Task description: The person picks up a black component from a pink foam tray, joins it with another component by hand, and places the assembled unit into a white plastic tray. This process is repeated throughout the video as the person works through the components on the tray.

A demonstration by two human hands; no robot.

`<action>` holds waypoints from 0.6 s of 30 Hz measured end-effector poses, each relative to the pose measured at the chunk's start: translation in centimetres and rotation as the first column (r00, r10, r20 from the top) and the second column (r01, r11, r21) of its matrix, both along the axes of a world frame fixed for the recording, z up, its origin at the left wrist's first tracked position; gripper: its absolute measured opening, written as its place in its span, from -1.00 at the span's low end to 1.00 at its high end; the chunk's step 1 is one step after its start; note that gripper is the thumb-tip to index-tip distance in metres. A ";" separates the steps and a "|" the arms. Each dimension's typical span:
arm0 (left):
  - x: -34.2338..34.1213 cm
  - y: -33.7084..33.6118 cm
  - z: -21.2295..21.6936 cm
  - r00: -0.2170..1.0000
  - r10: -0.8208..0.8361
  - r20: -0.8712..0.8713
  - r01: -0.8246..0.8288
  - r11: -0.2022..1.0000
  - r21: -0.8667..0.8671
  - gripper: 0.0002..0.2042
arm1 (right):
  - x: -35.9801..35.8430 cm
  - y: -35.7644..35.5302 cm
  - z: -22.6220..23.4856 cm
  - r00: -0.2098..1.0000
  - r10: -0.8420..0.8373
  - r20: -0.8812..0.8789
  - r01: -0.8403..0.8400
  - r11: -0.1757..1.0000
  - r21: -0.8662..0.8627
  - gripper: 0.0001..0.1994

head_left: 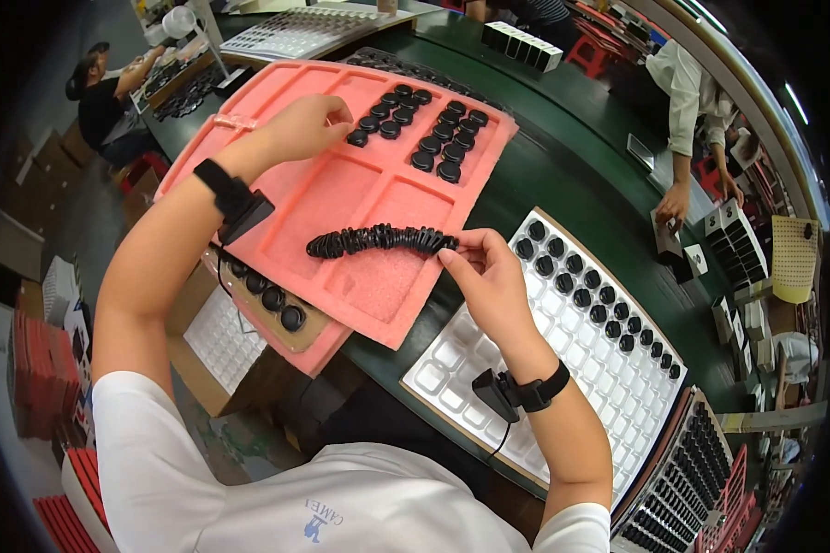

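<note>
A pink foam tray (295, 217) with sunken compartments lies in front of me on the table. My left hand (309, 126) is over its upper middle, fingers curled together at the edge of a group of black round caps (389, 129). Anything between those fingertips is hidden. Across the nearer compartments stretches a curved row of thin black rings (378, 240), packed face to face. At the row's right end, my right hand (489, 276) pinches the rings between thumb and fingers. A second group of black round caps (450, 140) fills the compartment at the upper right.
A white blister tray (563, 359), partly filled with black caps, lies to the right. Under the pink tray another layer with black round parts (272, 297) sticks out. A co-worker's hand (673, 203) handles boxes at the far right; another person (111, 101) sits far left.
</note>
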State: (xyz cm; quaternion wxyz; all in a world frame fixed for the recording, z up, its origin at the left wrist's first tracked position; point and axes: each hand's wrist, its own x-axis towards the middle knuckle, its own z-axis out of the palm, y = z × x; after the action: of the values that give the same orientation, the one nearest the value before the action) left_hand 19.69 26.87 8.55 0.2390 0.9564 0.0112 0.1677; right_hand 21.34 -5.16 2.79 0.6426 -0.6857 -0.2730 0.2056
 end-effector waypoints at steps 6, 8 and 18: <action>2.8 -0.6 -0.7 0.983 0.045 -0.179 -0.019 0.989 0.146 -0.81 | 0.0 -2.3 0.6 0.994 -0.023 -0.110 0.037 0.992 0.125 -0.80; 2.9 -1.0 -0.5 0.984 0.039 -0.173 -0.008 0.985 0.175 -0.80 | -0.6 -3.7 1.2 0.992 -0.022 -0.128 0.044 0.985 0.169 -0.79; -3.4 -6.4 3.9 0.987 0.044 0.152 -0.013 0.980 -0.198 -0.82 | -6.7 -11.3 2.0 0.998 -0.008 -0.062 0.021 0.977 0.210 -0.75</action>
State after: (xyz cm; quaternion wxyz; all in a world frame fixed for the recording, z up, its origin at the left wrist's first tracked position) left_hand 16.33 20.45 12.43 0.3299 0.9117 0.0229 0.2436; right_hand 14.61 -16.42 4.78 0.7211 -0.6092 -0.2685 0.1917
